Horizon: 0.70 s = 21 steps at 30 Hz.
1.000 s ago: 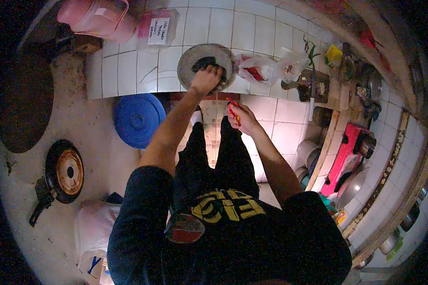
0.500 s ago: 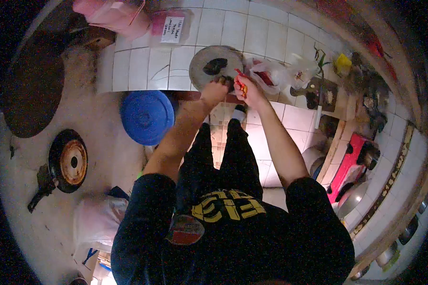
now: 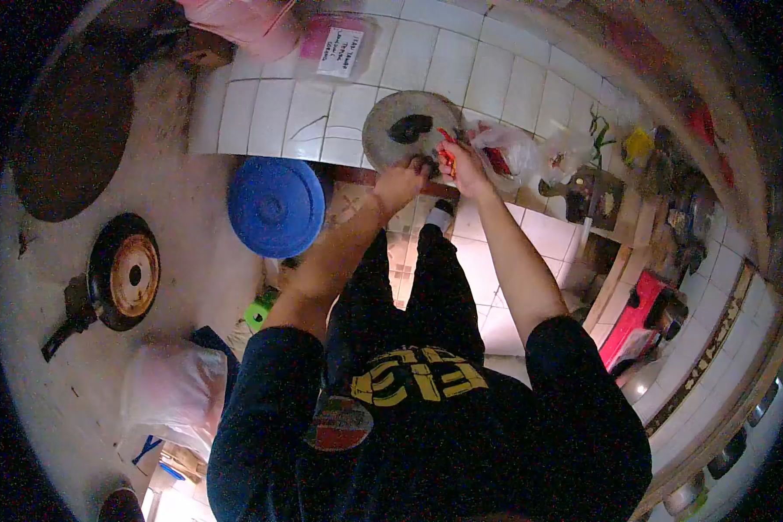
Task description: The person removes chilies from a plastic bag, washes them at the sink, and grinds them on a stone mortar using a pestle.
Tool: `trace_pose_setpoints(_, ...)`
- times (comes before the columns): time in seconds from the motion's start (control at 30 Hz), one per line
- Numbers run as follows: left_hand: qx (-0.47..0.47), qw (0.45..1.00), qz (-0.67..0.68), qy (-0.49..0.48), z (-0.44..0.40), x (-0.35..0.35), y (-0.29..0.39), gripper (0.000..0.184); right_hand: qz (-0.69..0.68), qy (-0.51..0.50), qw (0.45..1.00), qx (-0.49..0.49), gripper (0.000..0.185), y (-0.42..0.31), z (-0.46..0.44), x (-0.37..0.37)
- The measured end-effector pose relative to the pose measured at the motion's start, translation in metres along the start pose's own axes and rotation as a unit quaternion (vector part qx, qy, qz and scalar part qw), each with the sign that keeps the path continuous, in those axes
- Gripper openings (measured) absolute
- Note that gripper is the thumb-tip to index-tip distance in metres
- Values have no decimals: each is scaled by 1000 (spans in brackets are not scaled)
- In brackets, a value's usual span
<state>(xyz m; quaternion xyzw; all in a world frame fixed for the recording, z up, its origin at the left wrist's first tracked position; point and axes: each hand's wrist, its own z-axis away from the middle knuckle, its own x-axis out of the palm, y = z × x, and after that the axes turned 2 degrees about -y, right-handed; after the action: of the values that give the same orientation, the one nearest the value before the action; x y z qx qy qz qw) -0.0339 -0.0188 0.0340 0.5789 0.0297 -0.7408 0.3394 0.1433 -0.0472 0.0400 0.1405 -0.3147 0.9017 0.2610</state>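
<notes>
My right hand (image 3: 466,173) is closed around slender red chili peppers (image 3: 446,136), at the right edge of a round grey stone mortar (image 3: 384,130). Beside it, my left hand (image 3: 398,185) is closed, fingers curled over the mortar's near rim. What those fingers hold, if anything, is too dark to make out. Inside the mortar lies a dark pestle (image 3: 411,129), which neither hand touches. Just right of the mortar sits a clear plastic bag (image 3: 515,150) with something red in it.
The white tiled counter (image 3: 300,113) carries a labelled plastic tub (image 3: 341,48) at the back and a dark cutting board (image 3: 593,198) at right. Below the counter's left part is a blue lid-like round (image 3: 276,207). A pan (image 3: 129,271) hangs on the left wall. A red stove (image 3: 635,317) stands at right.
The view has shifted slightly, so the counter items appear further right. Both hands stay by the mortar's near rim, and the right keeps hold of the red chili peppers.
</notes>
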Motion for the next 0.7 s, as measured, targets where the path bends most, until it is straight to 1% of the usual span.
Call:
trace_pose_setpoints(0.03,-3,1000,0,4,-2,19,-5,31,3,6,1000,-9,19,1,1,2)
trace_pose_setpoints(0.1,67,986,-59,143,-9,52,-15,30,6,11,1000,-14,19,1,-1,3)
trace_pose_setpoints(0.17,75,985,-71,135,-13,63,-19,29,4,30,1000,0,19,2,-5,3)
trace_pose_setpoints(0.23,84,985,-84,127,-9,50,-15,29,-10,23,1000,2,19,2,-7,3)
trace_pose_setpoints(0.3,11,988,19,153,-5,30,-9,28,-23,17,1000,4,20,1,-11,2)
trace_pose_setpoints(0.33,10,988,20,154,-3,19,-10,28,-50,-2,999,1,20,2,-15,-1)
trace_pose_setpoints(0.37,-57,979,143,133,0,6,-11,25,-78,-20,997,-2,20,3,-18,-5)
trace_pose_setpoints(0.4,-88,968,205,120,0,0,-13,24,-77,-21,997,-1,20,1,-17,-3)
trace_pose_setpoints(0.43,-122,951,264,110,1,-7,-14,23,-91,-18,996,-1,20,-1,-17,-1)
trace_pose_setpoints(0.47,-164,885,405,157,0,-13,-16,20,-106,-15,994,0,20,-2,-16,0)
trace_pose_setpoints(0.5,-202,795,536,200,0,-17,-17,18,-106,-15,994,1,20,-2,-16,0)
trace_pose_setpoints(0.53,-203,795,535,201,-1,-21,-17,18,-103,-39,994,9,20,-2,-17,-1)
trace_pose_setpoints(0.57,-186,758,586,219,-4,-25,-16,16,-99,-63,993,18,20,-2,-19,-1)
trace_pose_setpoints(0.6,-167,717,634,236,-5,-31,-15,15,-99,-65,993,18,20,-3,-21,-2)
trace_pose_setpoints(0.63,-168,718,633,236,-6,-36,-14,15,-91,-70,993,20,20,-3,-22,-2)
trace_pose_setpoints(0.7,-199,705,639,236,-9,-46,-13,15,-84,-75,993,23,21,-2,-28,-4)
